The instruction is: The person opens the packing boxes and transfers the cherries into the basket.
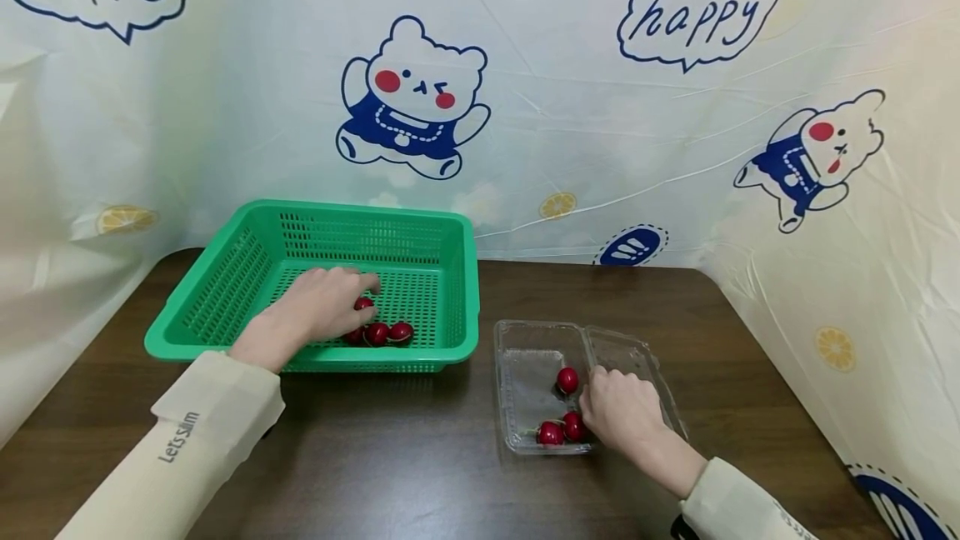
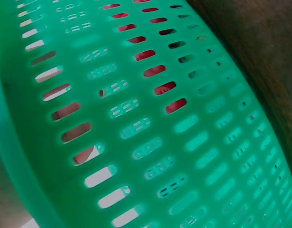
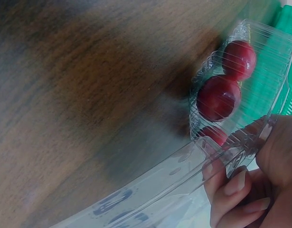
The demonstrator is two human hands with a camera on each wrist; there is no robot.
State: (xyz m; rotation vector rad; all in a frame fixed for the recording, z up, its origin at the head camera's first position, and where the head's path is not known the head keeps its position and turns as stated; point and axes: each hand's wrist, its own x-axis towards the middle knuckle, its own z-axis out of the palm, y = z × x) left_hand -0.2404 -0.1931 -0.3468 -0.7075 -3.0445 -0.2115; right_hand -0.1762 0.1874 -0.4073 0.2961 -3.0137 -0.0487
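Inside the green plastic basket (image 1: 457, 273), my left hand (image 1: 322, 304) reaches over several red cherries (image 1: 401, 332). One cherry (image 1: 363, 304) shows in the gap between its spread thumb and forefinger. Basket slots fill the left wrist view, with red cherries (image 2: 164, 88) behind them and the hand mostly hidden. My right hand (image 1: 622, 408) grips the hinge side of a clear plastic clamshell container (image 1: 525, 373), its fingers (image 3: 226, 202) curled at the edge in the right wrist view. Three cherries (image 1: 567, 380) lie in the container, whose lid (image 1: 626, 352) is folded out to the right.
Basket and container stand side by side on a brown wooden table (image 1: 390, 457), the basket at left. A pale curtain (image 1: 540, 132) printed with bears and lettering hangs behind the table and along its sides.
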